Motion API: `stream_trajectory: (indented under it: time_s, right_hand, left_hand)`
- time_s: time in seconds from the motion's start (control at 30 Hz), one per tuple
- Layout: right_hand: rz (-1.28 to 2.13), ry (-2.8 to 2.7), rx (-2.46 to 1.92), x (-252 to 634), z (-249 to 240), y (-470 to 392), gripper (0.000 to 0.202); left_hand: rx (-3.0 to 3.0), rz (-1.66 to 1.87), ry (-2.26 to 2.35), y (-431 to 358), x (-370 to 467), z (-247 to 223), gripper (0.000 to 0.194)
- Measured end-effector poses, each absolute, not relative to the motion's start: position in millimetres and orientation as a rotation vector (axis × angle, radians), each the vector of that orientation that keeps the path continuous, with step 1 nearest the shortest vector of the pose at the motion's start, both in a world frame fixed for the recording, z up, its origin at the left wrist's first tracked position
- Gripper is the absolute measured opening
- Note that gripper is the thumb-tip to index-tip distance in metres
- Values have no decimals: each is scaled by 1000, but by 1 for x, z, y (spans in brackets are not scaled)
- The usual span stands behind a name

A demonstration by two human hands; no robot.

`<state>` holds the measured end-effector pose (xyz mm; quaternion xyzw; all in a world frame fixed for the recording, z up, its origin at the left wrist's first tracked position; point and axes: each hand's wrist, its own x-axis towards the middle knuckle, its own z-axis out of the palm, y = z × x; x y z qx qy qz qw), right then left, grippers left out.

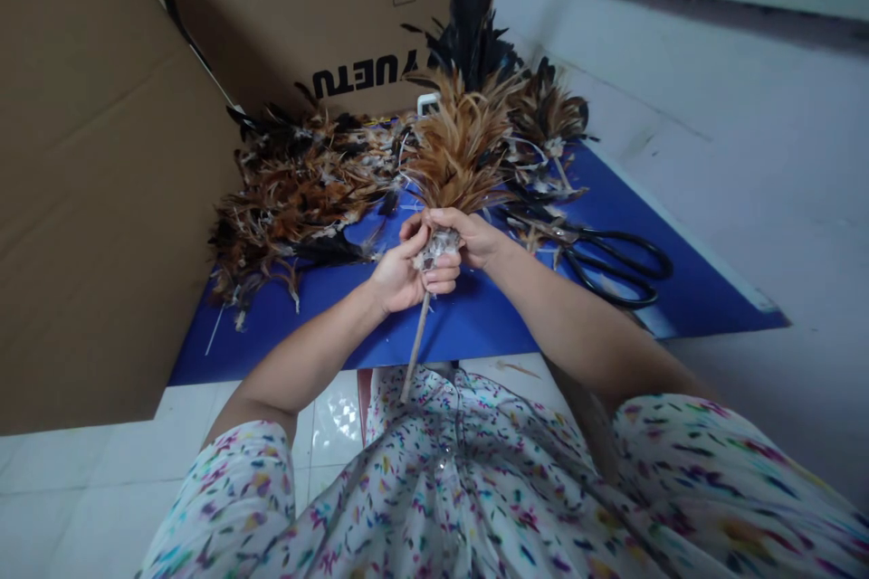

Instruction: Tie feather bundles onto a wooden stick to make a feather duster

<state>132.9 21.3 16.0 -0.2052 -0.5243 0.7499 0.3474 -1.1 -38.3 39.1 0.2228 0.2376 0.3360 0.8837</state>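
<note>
Holding the feather bundle (462, 140) up over the near middle of the blue tabletop (489, 326), fanning its brown plumes toward the far side! Wrapping the left hand (400, 276) right around the fluffy pale base (440, 246), curling its fingers snugly about it and pressing the thumb close to the top of that base. Closing in from the opposite side with the right hand (472, 235), pinching the bundle just above the base between thumb and fingers, partly hiding those fingers behind it. Pointing the thin stick (415, 348) down and out past the near edge of the tabletop, toward the patterned clothing (441, 488).

Facing a messy pile of loose feathers (291, 190) on the left and far parts of the tabletop, plus tall dark feathers (468, 27) at its far side. Seeing a smaller feather bunch (549, 113) at its far right, and black-handled scissors (611, 258) lying on its right part. Looking past its far edge at a cardboard box (272, 9) reading YUETU.
</note>
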Motion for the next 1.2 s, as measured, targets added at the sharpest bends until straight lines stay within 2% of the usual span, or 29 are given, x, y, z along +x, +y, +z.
stream_trajectory:
  time_s: [0.3, 0.7, 0.8, 0.87, 0.97, 1.07, 1.1, 1.2]
  right_hand:
    - [1950, -1371, -604, 132, 17, 20, 38]
    - [1946, -1247, -834, 127, 11, 17, 35]
    - [1790, -1220, -881, 127, 13, 21, 32]
    - [1567, -1204, -878, 132, 17, 25, 27]
    - [1011, -1235, -910, 147, 31, 24, 20]
    - [493, -1288, -1010, 154, 54, 6, 28]
    - [455, -1354, -989, 150, 63, -3, 27]
    - [709, -1648, -950, 112, 83, -29, 6]
  left_hand:
    - [561, 799, 531, -39, 9, 26, 36]
    - [484, 861, 652, -38, 13, 24, 38]
    - [477, 874, 617, -37, 11, 24, 38]
    - [489, 880, 588, -36, 10, 23, 39]
    - [505, 899, 565, -34, 8, 21, 40]
    - [470, 918, 569, -32, 8, 20, 42]
    - [434, 930, 580, -33, 8, 21, 43]
    - [281, 995, 619, -37, 8, 29, 46]
